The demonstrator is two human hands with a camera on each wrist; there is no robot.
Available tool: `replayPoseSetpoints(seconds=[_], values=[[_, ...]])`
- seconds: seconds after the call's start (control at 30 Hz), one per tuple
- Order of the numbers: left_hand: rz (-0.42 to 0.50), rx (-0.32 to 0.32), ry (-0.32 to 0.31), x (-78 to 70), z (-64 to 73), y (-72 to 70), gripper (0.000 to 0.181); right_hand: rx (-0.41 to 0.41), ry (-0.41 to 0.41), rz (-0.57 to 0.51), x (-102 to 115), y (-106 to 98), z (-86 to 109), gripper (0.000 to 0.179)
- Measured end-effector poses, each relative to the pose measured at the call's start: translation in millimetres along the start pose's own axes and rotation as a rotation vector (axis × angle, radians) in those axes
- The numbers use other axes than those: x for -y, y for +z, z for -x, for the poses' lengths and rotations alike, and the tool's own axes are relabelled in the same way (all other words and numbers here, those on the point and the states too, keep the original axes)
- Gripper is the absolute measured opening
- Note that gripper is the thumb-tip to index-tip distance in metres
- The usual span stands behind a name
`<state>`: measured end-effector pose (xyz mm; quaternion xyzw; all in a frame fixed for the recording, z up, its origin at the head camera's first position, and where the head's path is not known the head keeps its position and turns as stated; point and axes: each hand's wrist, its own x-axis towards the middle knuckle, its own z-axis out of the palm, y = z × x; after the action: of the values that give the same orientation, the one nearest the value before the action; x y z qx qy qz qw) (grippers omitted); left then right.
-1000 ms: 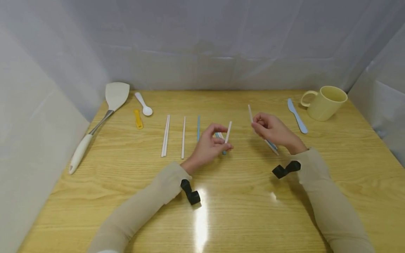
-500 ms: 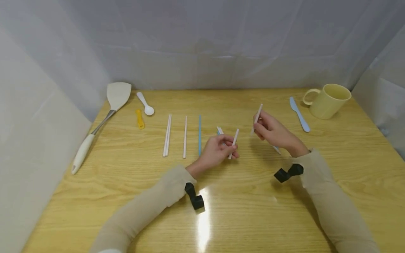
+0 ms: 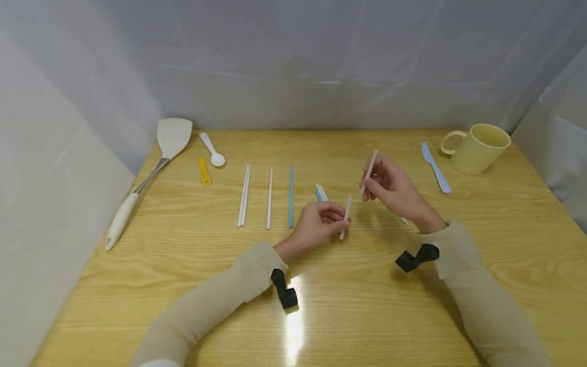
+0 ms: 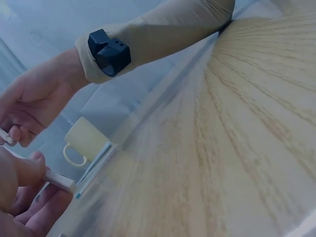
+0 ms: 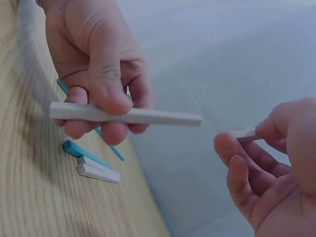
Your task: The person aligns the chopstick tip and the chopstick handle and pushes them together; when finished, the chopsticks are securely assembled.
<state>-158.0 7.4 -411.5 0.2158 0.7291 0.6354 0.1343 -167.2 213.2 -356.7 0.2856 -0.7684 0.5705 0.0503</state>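
My left hand point(image 3: 315, 225) pinches a short white chopstick piece point(image 3: 347, 210) between thumb and fingers, just above the table. Farther back and to the right, my right hand point(image 3: 396, 191) pinches a second short white piece point(image 3: 370, 171), pointing up and away. A gap separates the two pieces; in the right wrist view, the left hand's piece point(image 5: 163, 117) tapers toward the right hand. Behind my left hand lie short blue and white pieces point(image 3: 321, 192), partly hidden. A white tip point(image 3: 404, 220) shows beneath my right wrist; the rest is covered.
Left of my hands lie a white chopstick pair point(image 3: 244, 196), one white chopstick point(image 3: 269, 199) and one blue chopstick point(image 3: 291, 198). Farther left are a yellow handle-like piece point(image 3: 204, 172), white spoon point(image 3: 213, 150) and spatula point(image 3: 149, 178). A blue knife point(image 3: 436, 168) and yellow mug point(image 3: 477, 150) stand right.
My left hand has moved slightly right and nearer with its white piece, uncovering the blue chopstick. The right hand's piece has turned from leaning left to leaning right.
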Motion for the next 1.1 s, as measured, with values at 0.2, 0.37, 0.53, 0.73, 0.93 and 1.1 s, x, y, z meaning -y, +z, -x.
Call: replayPoseSetpoints(seconds=[0.2,0.37,0.53,0.73,0.93,1.1], values=[[-0.022,0.024,0.025,2.6,1.8,2.9,0.016,0.004,0.003,0.048,1.3,2.5,-1.0,0.011],[-0.043,0.028,0.028,3.1,2.3,3.5,0.016,0.026,0.015,0.074,-0.1,2.8,-0.8,0.009],[-0.072,0.027,0.043,3.9,2.6,3.3,0.014,0.051,0.027,0.065,-1.2,2.1,-0.3,0.008],[-0.094,0.022,0.074,4.1,2.3,3.5,0.014,0.078,0.043,0.039,-2.1,1.2,-0.2,0.008],[-0.117,0.019,0.099,1.5,3.4,3.3,0.013,0.085,0.04,-0.011,-3.2,1.7,0.2,0.008],[-0.096,0.024,0.13,2.7,5.1,3.3,0.012,0.083,0.035,-0.058,-4.2,2.5,1.9,0.009]])
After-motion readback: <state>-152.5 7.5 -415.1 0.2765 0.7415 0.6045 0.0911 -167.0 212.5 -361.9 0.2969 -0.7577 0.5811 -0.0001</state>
